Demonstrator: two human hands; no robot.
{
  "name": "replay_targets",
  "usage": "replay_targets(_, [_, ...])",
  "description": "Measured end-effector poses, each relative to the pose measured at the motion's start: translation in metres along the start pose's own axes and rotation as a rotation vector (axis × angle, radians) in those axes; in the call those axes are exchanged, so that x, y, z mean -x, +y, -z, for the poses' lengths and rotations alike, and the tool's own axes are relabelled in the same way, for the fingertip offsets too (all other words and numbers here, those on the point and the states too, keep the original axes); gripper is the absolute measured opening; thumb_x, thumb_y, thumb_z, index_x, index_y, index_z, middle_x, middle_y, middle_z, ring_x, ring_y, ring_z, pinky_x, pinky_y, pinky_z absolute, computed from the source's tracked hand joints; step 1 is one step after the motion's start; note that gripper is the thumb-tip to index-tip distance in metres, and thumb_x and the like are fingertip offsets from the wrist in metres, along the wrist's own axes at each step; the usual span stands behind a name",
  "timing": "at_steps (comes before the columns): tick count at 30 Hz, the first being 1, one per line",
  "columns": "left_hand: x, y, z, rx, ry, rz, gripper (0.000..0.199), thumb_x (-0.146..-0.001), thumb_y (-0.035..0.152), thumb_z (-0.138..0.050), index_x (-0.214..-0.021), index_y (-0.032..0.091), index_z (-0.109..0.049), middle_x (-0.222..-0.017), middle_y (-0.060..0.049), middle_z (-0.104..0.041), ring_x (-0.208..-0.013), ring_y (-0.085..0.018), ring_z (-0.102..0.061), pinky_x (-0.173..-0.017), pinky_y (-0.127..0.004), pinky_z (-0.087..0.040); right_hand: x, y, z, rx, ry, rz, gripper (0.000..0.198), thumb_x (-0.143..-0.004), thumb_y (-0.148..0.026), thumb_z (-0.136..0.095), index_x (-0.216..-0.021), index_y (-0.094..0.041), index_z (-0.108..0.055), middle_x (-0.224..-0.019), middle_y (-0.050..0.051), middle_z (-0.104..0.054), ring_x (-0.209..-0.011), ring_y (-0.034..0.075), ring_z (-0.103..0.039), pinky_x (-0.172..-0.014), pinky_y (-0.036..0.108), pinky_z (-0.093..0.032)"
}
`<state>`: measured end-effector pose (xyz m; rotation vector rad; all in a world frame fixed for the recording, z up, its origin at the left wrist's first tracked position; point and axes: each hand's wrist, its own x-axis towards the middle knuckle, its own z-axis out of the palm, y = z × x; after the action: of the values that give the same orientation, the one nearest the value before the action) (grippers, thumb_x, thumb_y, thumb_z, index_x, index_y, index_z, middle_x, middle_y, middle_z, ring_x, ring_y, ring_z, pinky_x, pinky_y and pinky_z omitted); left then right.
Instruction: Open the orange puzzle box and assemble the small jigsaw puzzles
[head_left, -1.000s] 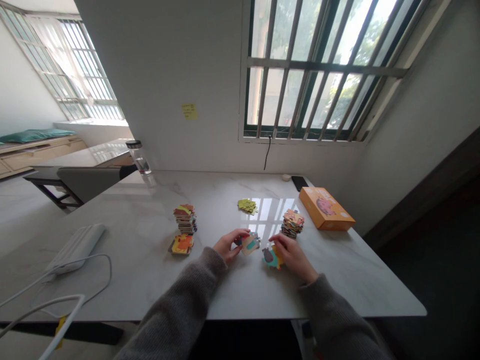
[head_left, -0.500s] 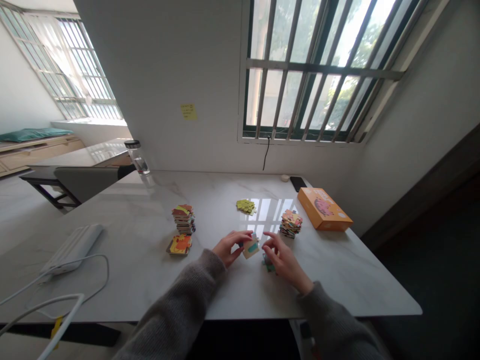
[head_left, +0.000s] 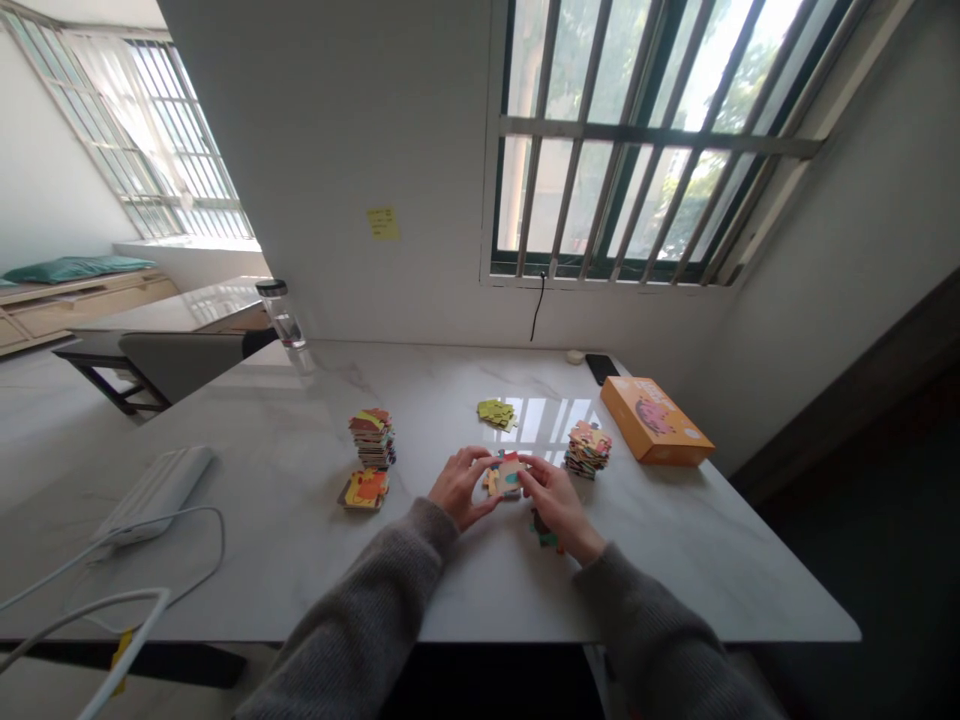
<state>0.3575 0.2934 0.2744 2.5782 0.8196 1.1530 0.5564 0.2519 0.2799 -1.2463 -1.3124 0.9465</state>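
Observation:
Between my two hands are a few jigsaw puzzle pieces (head_left: 511, 480), the top one cream with a teal patch and some red at its far edge. My left hand (head_left: 456, 487) grips them from the left, thumb and fingers closed on the edge. My right hand (head_left: 561, 508) pinches the top piece from the right side. Under the right hand lie dark green puzzle pieces (head_left: 541, 530), partly hidden by it. Close by on the right stands a stack of pinkish puzzle pieces (head_left: 589, 448).
A tall stack of pieces (head_left: 372, 440) and a low orange pile (head_left: 364, 490) stand at left. Yellow-green pieces (head_left: 496, 413) lie farther back. An orange box (head_left: 657, 420), a phone (head_left: 601, 369), a bottle (head_left: 282, 315) and a white power strip (head_left: 157, 495) with cables are around.
My right hand has moved left and closed on a puzzle piece beside my left hand; before, its fingers were apart. The camera view has shifted slightly.

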Motion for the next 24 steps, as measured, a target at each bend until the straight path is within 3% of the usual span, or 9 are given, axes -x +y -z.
replay_targets(7, [-0.002, -0.004, -0.006, 0.140, -0.001, 0.027, 0.044, -0.074, 0.018, -0.070, -0.117, 0.021, -0.059, -0.122, -0.011, -0.053, -0.114, -0.027, -0.052, -0.101, -0.045, -0.045, 0.006, 0.000, -0.002, 0.015, -0.076, -0.001, 0.050, -0.084, -0.049, -0.060, -0.119, -0.014, -0.065, -0.070, 0.002, -0.066, -0.058, 0.015, -0.057, -0.052, 0.026, -0.043])
replay_targets(13, [-0.007, -0.010, -0.007, 0.126, -0.112, 0.142, 0.032, -0.077, 0.026, -0.075, -0.107, 0.022, -0.063, -0.120, -0.008, -0.062, -0.112, -0.027, -0.054, -0.101, -0.045, -0.041, 0.013, 0.001, 0.026, 0.375, 0.012, 0.252, 0.033, -0.096, -0.031, -0.044, -0.120, -0.020, -0.064, -0.094, 0.007, -0.068, -0.084, 0.020, -0.061, -0.077, 0.034, -0.049])
replay_targets(17, [-0.007, -0.012, -0.010, 0.035, -0.203, 0.208, 0.030, -0.076, 0.027, -0.077, -0.102, 0.022, -0.063, -0.117, -0.006, -0.066, -0.110, -0.028, -0.055, -0.098, -0.045, -0.041, 0.024, 0.003, 0.056, 0.541, -0.099, 0.334, 0.030, -0.096, -0.024, -0.042, -0.112, -0.021, -0.067, -0.098, 0.009, -0.065, -0.096, 0.023, -0.059, -0.089, 0.039, -0.048])
replay_targets(24, [-0.005, -0.010, -0.011, -0.024, -0.291, 0.236, 0.030, -0.079, 0.031, -0.072, -0.106, 0.022, -0.063, -0.121, -0.007, -0.065, -0.115, -0.029, -0.054, -0.099, -0.047, -0.039, 0.045, -0.008, 0.094, 0.724, -0.390, 0.210, 0.034, -0.082, -0.026, -0.068, -0.116, -0.024, -0.064, -0.117, 0.009, -0.057, -0.112, 0.025, -0.054, -0.101, 0.039, -0.044])
